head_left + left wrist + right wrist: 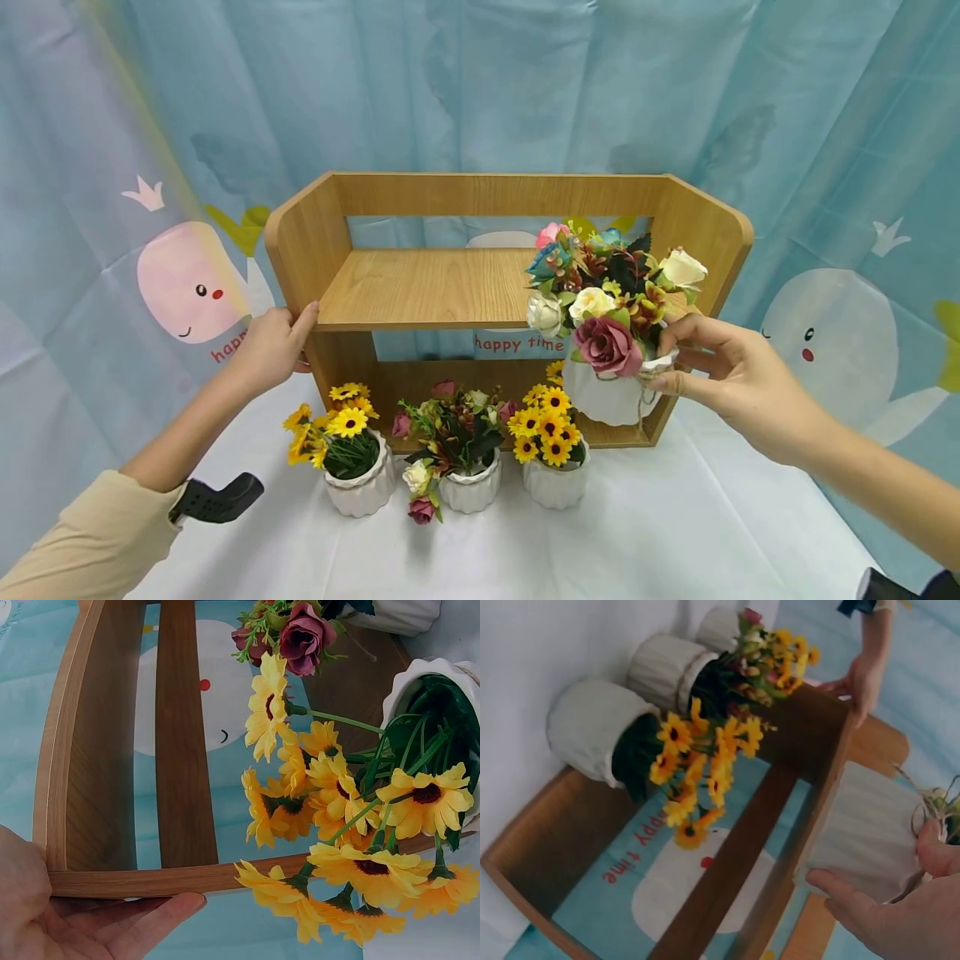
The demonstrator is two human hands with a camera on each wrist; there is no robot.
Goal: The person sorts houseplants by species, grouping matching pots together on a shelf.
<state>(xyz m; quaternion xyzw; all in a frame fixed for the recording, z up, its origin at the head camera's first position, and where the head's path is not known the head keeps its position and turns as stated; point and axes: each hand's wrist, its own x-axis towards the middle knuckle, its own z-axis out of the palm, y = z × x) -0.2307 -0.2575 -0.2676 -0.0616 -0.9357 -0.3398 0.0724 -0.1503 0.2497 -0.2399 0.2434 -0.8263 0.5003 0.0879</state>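
Note:
My left hand [273, 348] grips the left side panel of a two-tier wooden shelf [420, 287]. The thumb lies on the near side and the fingers [161, 926] reach behind the panel. At the shelf's right, my right hand [723, 379] pinches the rim of a white flowerpot [603, 396] holding mixed artificial roses [609, 343]. This pot is upright in front of the right end of the upper board; the right wrist view shows its white side [866, 832] close to the board's edge, and I cannot tell whether they touch. Twine is tied round the pot.
Three white pots stand in a row at the shelf's front: yellow sunflowers [347, 422] left, roses [457, 421] in the middle, more sunflowers [553, 425] right. White cloth [480, 558] covers the table. A blue printed curtain [495, 92] hangs behind.

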